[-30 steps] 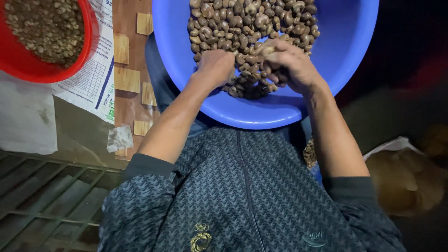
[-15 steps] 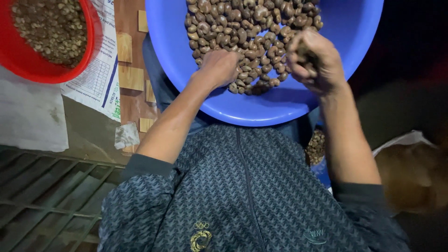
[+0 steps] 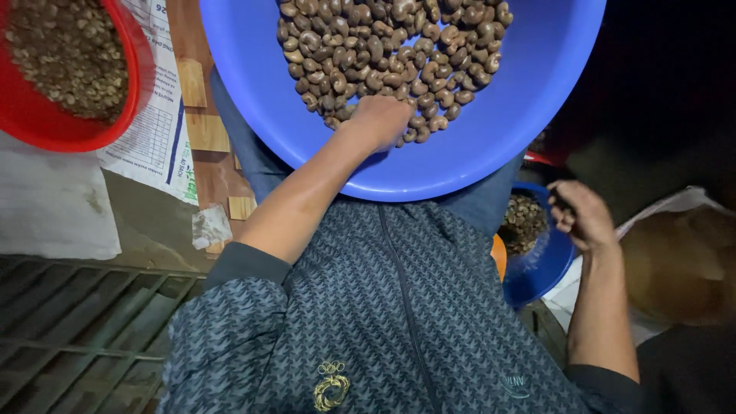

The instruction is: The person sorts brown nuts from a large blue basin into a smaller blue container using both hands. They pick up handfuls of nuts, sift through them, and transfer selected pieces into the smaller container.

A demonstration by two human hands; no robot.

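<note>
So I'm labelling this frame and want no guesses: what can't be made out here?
All in the head view:
- Left hand fingertips: buried among nuts in the big blue basin.
- Right hand: fingers curled, contents hidden.
- Small blue bowl: partly behind the basin and jacket.
- Red basin: cut off by the frame edge.

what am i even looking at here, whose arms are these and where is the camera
The camera sits on a person's head and looks down, so you see their own patterned jacket and both bare arms. A large blue basin rests on their lap, holding brown kidney-shaped nuts. The left hand rests in the nuts. The right hand, fingers curled, is over a smaller blue bowl beside them; whether it holds anything is unclear. A red basin of smaller pieces sits at upper left.
</note>
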